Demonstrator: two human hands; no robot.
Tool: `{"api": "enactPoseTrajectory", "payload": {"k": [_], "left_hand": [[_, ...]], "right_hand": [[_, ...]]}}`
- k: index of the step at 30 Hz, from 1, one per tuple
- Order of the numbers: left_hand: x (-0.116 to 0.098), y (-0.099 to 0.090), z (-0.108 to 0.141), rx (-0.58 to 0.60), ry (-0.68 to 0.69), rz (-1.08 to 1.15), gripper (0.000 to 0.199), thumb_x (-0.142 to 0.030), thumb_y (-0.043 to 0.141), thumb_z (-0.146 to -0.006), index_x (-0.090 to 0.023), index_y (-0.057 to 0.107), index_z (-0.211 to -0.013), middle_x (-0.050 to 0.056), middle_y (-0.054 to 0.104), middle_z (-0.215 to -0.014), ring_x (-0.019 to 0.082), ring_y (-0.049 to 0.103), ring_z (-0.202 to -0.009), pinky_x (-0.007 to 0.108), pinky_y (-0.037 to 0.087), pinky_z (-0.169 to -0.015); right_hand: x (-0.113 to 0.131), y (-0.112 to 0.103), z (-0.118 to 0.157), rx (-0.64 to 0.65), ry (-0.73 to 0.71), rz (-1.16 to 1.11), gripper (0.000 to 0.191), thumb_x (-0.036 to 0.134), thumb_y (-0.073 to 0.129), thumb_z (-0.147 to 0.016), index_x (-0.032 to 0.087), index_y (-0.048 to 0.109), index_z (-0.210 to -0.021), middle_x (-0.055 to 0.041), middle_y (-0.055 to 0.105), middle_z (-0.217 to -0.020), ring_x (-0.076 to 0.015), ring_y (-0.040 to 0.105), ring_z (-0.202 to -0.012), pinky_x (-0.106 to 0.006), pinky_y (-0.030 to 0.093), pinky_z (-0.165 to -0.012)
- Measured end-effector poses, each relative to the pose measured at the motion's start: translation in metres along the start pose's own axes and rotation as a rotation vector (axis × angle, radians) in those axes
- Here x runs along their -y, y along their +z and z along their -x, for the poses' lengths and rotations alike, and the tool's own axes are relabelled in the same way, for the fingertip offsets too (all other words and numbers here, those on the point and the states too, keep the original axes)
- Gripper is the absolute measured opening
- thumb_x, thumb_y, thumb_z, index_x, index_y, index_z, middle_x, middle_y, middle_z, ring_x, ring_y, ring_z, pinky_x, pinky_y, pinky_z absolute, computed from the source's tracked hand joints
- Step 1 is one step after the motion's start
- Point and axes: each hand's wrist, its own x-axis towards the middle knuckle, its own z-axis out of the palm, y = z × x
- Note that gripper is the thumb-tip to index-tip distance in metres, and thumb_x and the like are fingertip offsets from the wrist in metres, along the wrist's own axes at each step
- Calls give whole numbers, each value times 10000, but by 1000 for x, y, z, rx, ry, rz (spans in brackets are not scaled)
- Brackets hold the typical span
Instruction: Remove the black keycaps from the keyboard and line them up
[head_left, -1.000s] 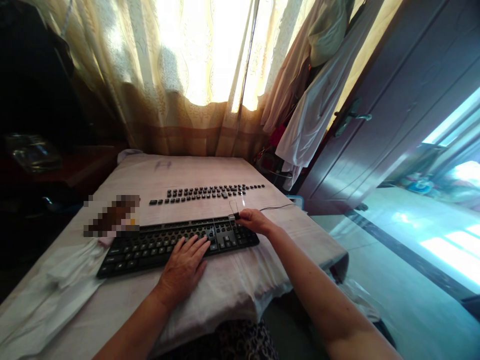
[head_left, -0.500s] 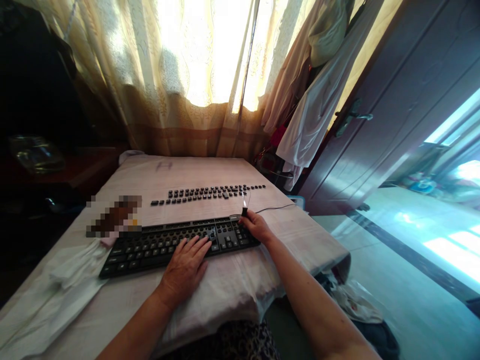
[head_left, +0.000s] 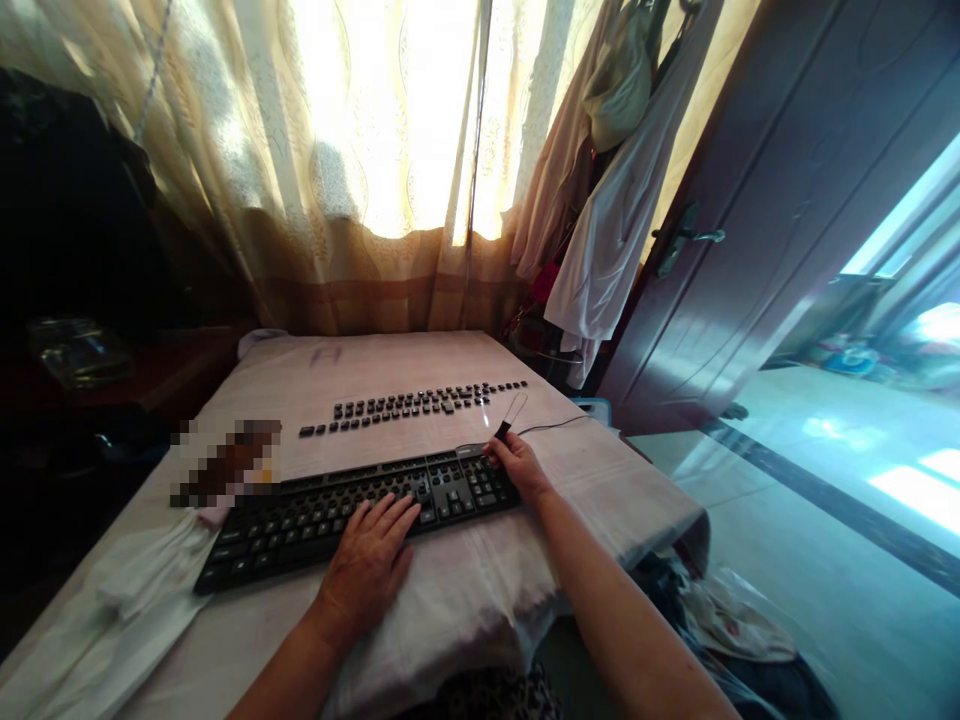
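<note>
A black keyboard (head_left: 300, 525) lies across the table, with bare gaps where keycaps are off its upper rows and right part. My left hand (head_left: 367, 555) rests flat on its lower edge, fingers stretched over the keys. At the keyboard's right end, my right hand (head_left: 520, 468) pinches the dark handle of a wire keycap puller (head_left: 505, 428), whose thin loop points up and away from the keys. Loose black keycaps (head_left: 397, 407) lie in rows on the cloth behind the keyboard.
A pale cloth covers the table (head_left: 555, 530). The keyboard's cable (head_left: 559, 425) runs off to the right. White fabric (head_left: 127, 610) and a blurred-out object (head_left: 225, 465) lie on the left. Curtains hang behind, and a door (head_left: 720, 220) stands at right.
The puller's loop has tilted to the right in my right hand. My left hand keeps its place on the keyboard. The whole view has shifted slightly.
</note>
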Motion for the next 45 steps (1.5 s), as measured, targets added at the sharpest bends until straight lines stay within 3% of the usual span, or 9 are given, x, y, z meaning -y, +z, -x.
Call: {"api": "enactPoseTrajectory", "payload": {"k": [3,7,13,17,20,25,30,36,45], "left_hand": [[0,-1,0,9,2,-10,464,-238,501,-912,-245,551,-1373,76,613,-1382,273,554,-1286,502,380,-1106],[0,-2,0,11,10,-20,457,-248,505,-917,-232,550,-1371,80,609,-1385,283,557,-1282,508,393,-1092],[0,-2,-1,2,12,-15,453,-240,506,-905,-229,565,-1354,78,617,-1376,287,565,-1272,506,398,-1083],[0,0,-1,-13,12,-10,452,-243,499,-906,-232,566,-1352,79,615,-1379,280,562,-1274,494,393,-1088],[1,2,0,-34,13,-1,451,-247,490,-909,-236,565,-1354,82,619,-1374,280,566,-1267,493,389,-1088],[1,3,0,-38,16,3,447,-264,494,-911,-237,568,-1350,81,623,-1368,290,566,-1265,500,388,-1085],[0,1,0,-37,17,-11,448,-251,498,-907,-228,568,-1349,81,623,-1367,290,569,-1261,501,398,-1076],[0,2,0,-21,12,-25,459,-252,508,-905,-233,559,-1361,81,617,-1375,288,561,-1270,502,395,-1081],[1,2,1,-79,36,-40,450,-221,530,-890,-236,558,-1339,67,635,-1351,282,585,-1243,499,426,-1058]], "right_hand": [[-1,-5,-4,-47,13,67,473,672,513,-777,207,565,-848,-44,688,-790,-133,570,-571,-270,479,-549],[3,-23,-10,-103,61,298,376,493,426,-883,186,596,-1019,-38,682,-765,-146,569,-559,-280,458,-557],[15,-52,5,-63,125,784,187,223,612,-812,201,707,-972,-59,684,-682,-232,654,-745,-318,434,-689],[27,-50,21,-6,134,1015,206,251,645,-843,195,726,-1025,-123,722,-859,-275,672,-867,-342,446,-745],[41,-40,24,33,59,1109,251,283,609,-895,192,716,-1102,-146,686,-1090,-275,644,-1014,-344,452,-834],[56,-18,16,246,-113,1136,250,291,599,-923,302,730,-1136,-34,667,-1166,-185,616,-1076,-256,436,-928],[53,-8,7,398,-164,1154,260,293,651,-888,311,748,-1128,-41,673,-1152,-204,634,-1043,-280,468,-898],[49,-8,5,419,-204,1115,211,245,636,-892,261,757,-1064,-54,677,-1171,-210,633,-1068,-292,461,-922],[44,-13,4,320,-225,1014,241,204,566,-915,225,705,-1110,-63,740,-1077,-205,677,-978,-292,481,-871]]}}
